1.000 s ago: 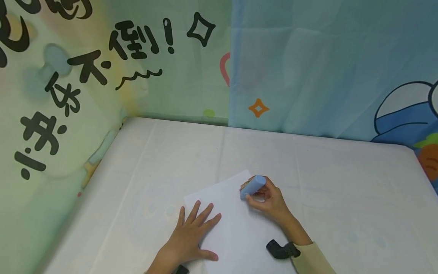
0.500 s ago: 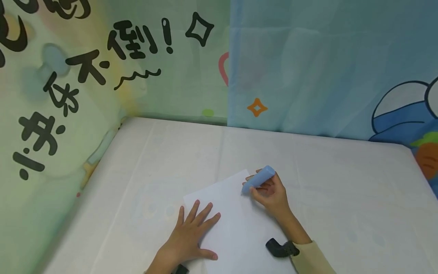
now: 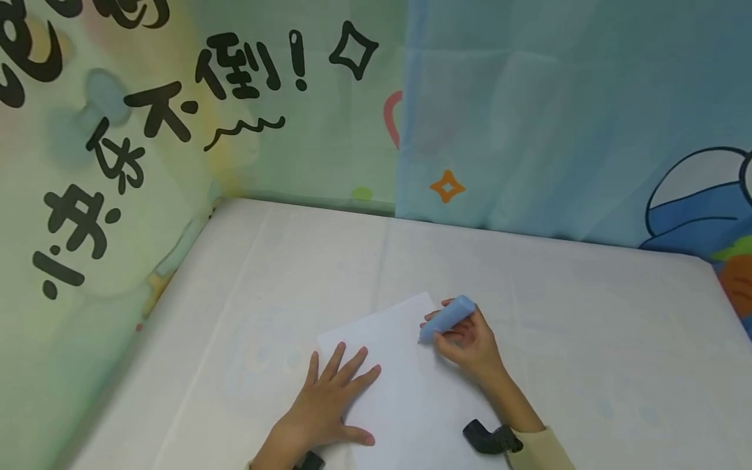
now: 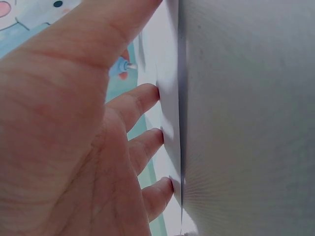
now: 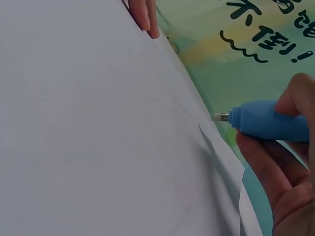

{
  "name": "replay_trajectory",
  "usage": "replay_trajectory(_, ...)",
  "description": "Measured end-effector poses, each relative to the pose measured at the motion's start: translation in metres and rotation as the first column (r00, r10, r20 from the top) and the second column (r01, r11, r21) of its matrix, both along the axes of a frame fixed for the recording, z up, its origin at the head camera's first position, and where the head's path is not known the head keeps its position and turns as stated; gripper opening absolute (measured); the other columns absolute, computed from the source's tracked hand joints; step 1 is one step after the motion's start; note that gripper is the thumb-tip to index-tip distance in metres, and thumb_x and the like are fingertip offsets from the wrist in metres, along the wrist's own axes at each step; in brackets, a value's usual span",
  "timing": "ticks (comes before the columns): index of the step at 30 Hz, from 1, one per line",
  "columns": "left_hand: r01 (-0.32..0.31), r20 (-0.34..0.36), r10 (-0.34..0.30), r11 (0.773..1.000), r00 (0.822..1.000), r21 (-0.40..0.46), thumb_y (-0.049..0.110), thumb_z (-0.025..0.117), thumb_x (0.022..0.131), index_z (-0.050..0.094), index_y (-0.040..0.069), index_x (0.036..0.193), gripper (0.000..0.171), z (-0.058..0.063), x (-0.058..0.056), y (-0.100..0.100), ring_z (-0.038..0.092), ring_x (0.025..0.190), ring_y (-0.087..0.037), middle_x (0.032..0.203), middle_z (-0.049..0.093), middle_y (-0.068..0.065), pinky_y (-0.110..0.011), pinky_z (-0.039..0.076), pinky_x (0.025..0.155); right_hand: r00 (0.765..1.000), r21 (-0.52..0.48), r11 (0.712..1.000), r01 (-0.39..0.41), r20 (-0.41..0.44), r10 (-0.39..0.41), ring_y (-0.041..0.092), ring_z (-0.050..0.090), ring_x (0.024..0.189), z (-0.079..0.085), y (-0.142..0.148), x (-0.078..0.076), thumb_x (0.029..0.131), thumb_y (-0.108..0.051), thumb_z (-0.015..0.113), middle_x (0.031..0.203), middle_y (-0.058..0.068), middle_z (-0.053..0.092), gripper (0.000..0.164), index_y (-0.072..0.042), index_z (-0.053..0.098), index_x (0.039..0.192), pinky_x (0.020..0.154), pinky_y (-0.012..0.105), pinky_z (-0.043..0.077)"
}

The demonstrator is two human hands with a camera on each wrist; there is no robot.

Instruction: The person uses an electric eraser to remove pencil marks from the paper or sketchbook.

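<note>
I'm seeing the left hand (image 3: 327, 406) lying fingers apart over the white paper sheet's (image 3: 399, 391) left edge, probably bracing it on the white-covered bench (image 3: 205, 365). Right hand (image 3: 474, 344) is pinching the smooth light-blue pen-shaped tool (image 3: 449, 316) above the far right corner, likely for fine control. Near edge's running out of frame; I'm not resolving tip contact.

The thin white paper sheet (image 3: 399, 398) looks matt, the rounded blue plastic tool (image 5: 266, 121) smooth, its silvery metal collar (image 5: 225, 117) shiny.

The right hand (image 3: 472, 343) has shifted rightward over a second — its blue tool (image 3: 448, 319) now leaning further right.
</note>
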State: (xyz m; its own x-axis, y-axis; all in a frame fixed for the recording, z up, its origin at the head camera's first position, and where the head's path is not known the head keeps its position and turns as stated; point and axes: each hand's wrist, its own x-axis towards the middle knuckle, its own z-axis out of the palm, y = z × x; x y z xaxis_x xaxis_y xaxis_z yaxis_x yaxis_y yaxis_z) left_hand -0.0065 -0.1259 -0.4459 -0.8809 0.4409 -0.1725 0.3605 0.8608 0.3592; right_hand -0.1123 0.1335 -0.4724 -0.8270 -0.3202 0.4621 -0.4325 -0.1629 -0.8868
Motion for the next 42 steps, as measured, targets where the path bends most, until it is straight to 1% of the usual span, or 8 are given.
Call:
replay_trajectory(4,0.0,0.007,0.0,1.0,1.0,0.001,0.065,0.074,0.069,0.037,0.027,0.152,0.099,0.001,0.001,0.0,0.013,0.149,-0.037,0.161,0.025,-0.003,-0.068,0.013,0.112,0.998,0.045,0.998,-0.036,-0.051,0.038,0.008,0.07,0.093,-0.002,0.0,0.0,0.071,0.03,0.058,0.104,0.005,0.071,0.047,0.018,0.042,0.114,0.073,0.018,0.054)
replay_trajectory(9,-0.001,0.007,0.001,1.0,1.0,-0.003,0.065,0.074,0.069,0.036,0.028,0.152,0.098,0.001,0.001,0.0,0.013,0.149,-0.037,0.162,0.024,-0.003,-0.068,0.013,0.112,0.995,0.088,0.996,-0.026,-0.093,0.034,0.007,0.07,0.093,-0.005,0.001,-0.001,0.071,0.029,0.06,0.101,0.016,0.07,0.048,0.015,0.046,0.114,0.073,0.018,0.055)
replay_trajectory(17,0.004,-0.012,-0.004,1.0,1.0,-0.012,0.066,0.073,0.068,0.037,0.026,0.151,0.099,-0.004,0.001,0.0,0.013,0.149,-0.037,0.161,0.025,-0.003,-0.068,0.014,0.112,0.994,0.168,0.986,-0.024,-0.099,0.041,0.004,0.069,0.095,-0.006,0.003,-0.002,0.07,0.03,0.06,0.098,0.025,0.066,0.047,0.015,0.044,0.111,0.073,0.019,0.056)
replay_trajectory(22,0.005,-0.016,-0.005,1.0,1.0,-0.008,0.066,0.073,0.068,0.038,0.026,0.151,0.099,-0.005,0.0,0.0,0.013,0.149,-0.038,0.161,0.025,-0.003,-0.068,0.015,0.111,0.994,0.189,0.982,-0.016,-0.1,0.035,0.004,0.069,0.095,-0.005,0.003,-0.002,0.072,0.029,0.06,0.097,0.029,0.065,0.045,0.015,0.043,0.111,0.073,0.019,0.056)
replay_trajectory(32,0.001,-0.014,-0.001,1.0,1.0,0.012,0.064,0.074,0.068,0.038,0.026,0.151,0.098,-0.005,-0.001,0.0,0.013,0.148,-0.038,0.161,0.025,-0.004,-0.069,0.015,0.111,0.989,0.109,0.994,0.014,-0.149,0.002,0.006,0.069,0.094,-0.004,0.0,-0.005,0.07,0.031,0.061,0.1,0.022,0.067,0.048,0.015,0.045,0.113,0.072,0.019,0.056)
replay_trajectory(38,0.003,-0.002,-0.003,1.0,1.0,0.008,0.064,0.074,0.068,0.037,0.026,0.151,0.099,-0.005,-0.002,-0.001,0.013,0.148,-0.038,0.161,0.025,-0.004,-0.069,0.014,0.111,0.997,0.124,0.99,0.066,-0.059,-0.06,0.003,0.069,0.09,-0.002,-0.003,-0.009,0.072,0.027,0.062,0.102,-0.001,0.07,0.044,0.016,0.045,0.111,0.073,0.017,0.055)
replay_trajectory(40,0.005,0.001,-0.005,1.0,1.0,0.013,0.065,0.074,0.068,0.037,0.026,0.151,0.099,-0.004,-0.002,-0.002,0.013,0.148,-0.038,0.161,0.025,-0.004,-0.069,0.014,0.111,0.998,0.094,0.993,0.065,-0.013,-0.064,0.005,0.07,0.089,-0.002,-0.003,-0.011,0.073,0.028,0.061,0.102,-0.003,0.07,0.044,0.017,0.043,0.111,0.073,0.017,0.055)
replay_trajectory(42,0.006,0.001,-0.006,1.0,1.0,0.02,0.065,0.074,0.068,0.037,0.026,0.151,0.099,-0.004,-0.001,-0.002,0.014,0.148,-0.038,0.161,0.025,-0.004,-0.069,0.015,0.111,0.999,0.05,0.998,0.04,0.031,-0.042,0.007,0.071,0.088,-0.003,-0.003,-0.012,0.072,0.029,0.06,0.101,-0.002,0.071,0.044,0.019,0.041,0.11,0.072,0.018,0.056)
